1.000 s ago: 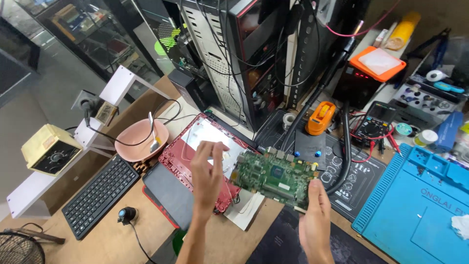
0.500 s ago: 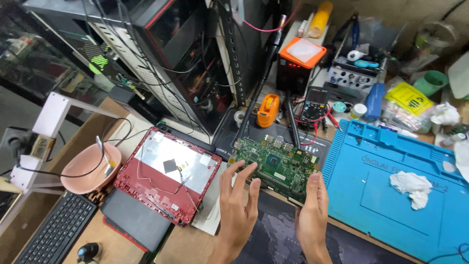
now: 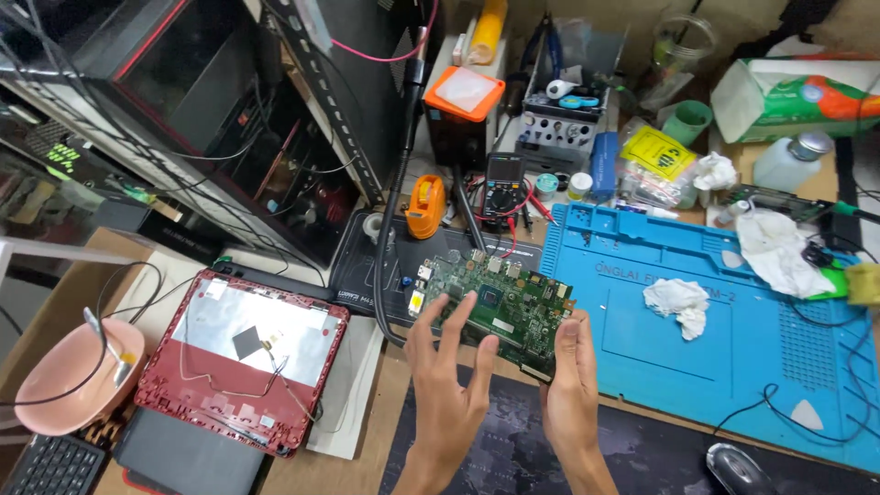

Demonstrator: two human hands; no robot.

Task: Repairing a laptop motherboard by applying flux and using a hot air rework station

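A green circuit board (image 3: 513,298) is held tilted just above the desk at the centre. My right hand (image 3: 570,390) grips its near right edge, thumb on the board's face. My left hand (image 3: 447,371) is spread open at the board's near left side, with fingertips lying over its surface. The board's near edge is hidden behind both hands. Under it lies a black mat (image 3: 362,266).
A red laptop shell (image 3: 240,362) lies open to the left, beside a pink bowl (image 3: 60,380) and a black keyboard (image 3: 46,466). A blue work mat (image 3: 733,357) with a crumpled tissue (image 3: 676,302) lies to the right. A multimeter (image 3: 502,183), an orange tool (image 3: 426,206) and a mouse (image 3: 733,469) stand around.
The view has swung right and closer. My left hand has gone from the laptop shell to the board's left side. My right hand stays on the board.
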